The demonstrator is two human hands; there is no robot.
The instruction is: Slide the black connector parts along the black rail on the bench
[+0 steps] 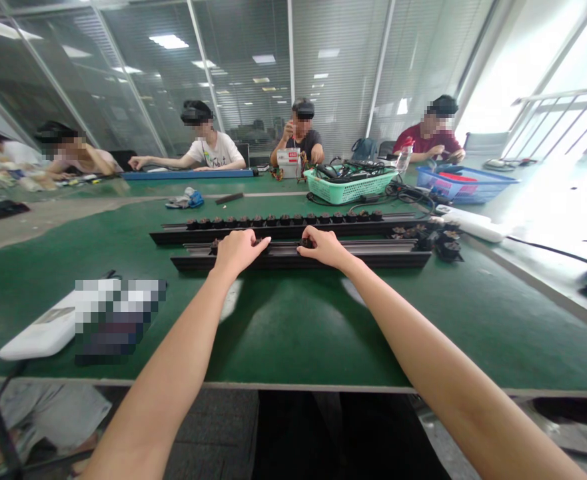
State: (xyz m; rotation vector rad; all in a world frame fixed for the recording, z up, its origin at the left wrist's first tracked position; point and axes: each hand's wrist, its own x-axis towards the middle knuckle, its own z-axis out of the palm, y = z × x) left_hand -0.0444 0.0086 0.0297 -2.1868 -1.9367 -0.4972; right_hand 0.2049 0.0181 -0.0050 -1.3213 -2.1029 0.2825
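A long black rail (373, 261) lies across the green table, with a grooved metallic-looking channel along its top. My left hand (237, 252) rests over the rail's left half, thumb stretched to the right and fingers curled around a small black part; its fingertips are partly hidden. Further right, my right hand (326, 247) pinches a small dark part (306, 243) at the channel between thumb and curled fingers. Just behind lies a second black rail (273, 230), carrying a row of several small black parts (285, 219). A pile of similar loose parts (448, 248) sits at the right ends.
A green basket (340, 191) of cables and a blue basket (466, 187) stand at the back. White power strips (473, 223) lie right; a white device (56, 327) and a blurred dark object (113, 333) lie front left. Several people sit across the table.
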